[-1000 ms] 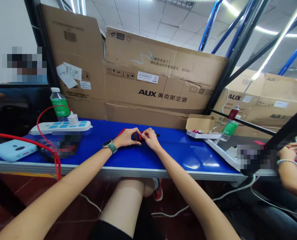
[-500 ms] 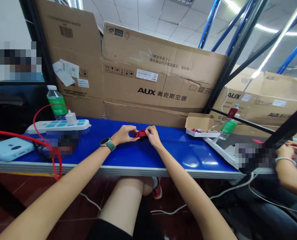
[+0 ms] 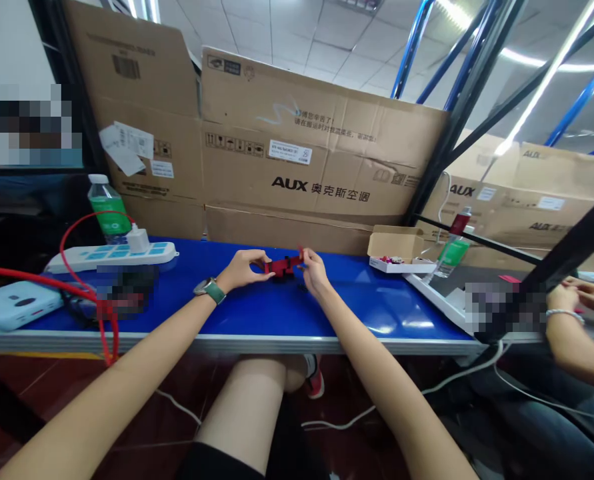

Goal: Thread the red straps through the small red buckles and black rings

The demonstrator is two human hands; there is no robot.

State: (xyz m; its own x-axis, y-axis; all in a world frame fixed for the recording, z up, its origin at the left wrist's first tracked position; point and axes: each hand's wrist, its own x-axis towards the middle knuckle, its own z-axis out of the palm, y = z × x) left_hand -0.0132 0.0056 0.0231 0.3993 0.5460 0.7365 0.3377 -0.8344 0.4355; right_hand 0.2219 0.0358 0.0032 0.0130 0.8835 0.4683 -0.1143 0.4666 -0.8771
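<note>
A small red and black strip-like part (image 3: 283, 265) is held just above the blue table (image 3: 357, 310), near its middle. My left hand (image 3: 244, 267), with a green-strapped watch on the wrist, pinches the part's left end. My right hand (image 3: 311, 270) pinches its right end, where a short red tab sticks up. Both hands have their fingers closed on the part. What the part is exactly is too small to tell.
A white power strip (image 3: 109, 255), green bottle (image 3: 104, 205), red cable (image 3: 89, 293) and light blue device (image 3: 14, 303) lie at the left. An open cardboard box (image 3: 397, 250) of small parts stands at the right. Large cardboard cartons (image 3: 307, 153) back the table. Another person's hands (image 3: 577, 300) work far right.
My hands have drawn apart, stretching the red part out between them, and lifted it slightly off the table. The view shifted a little left.
</note>
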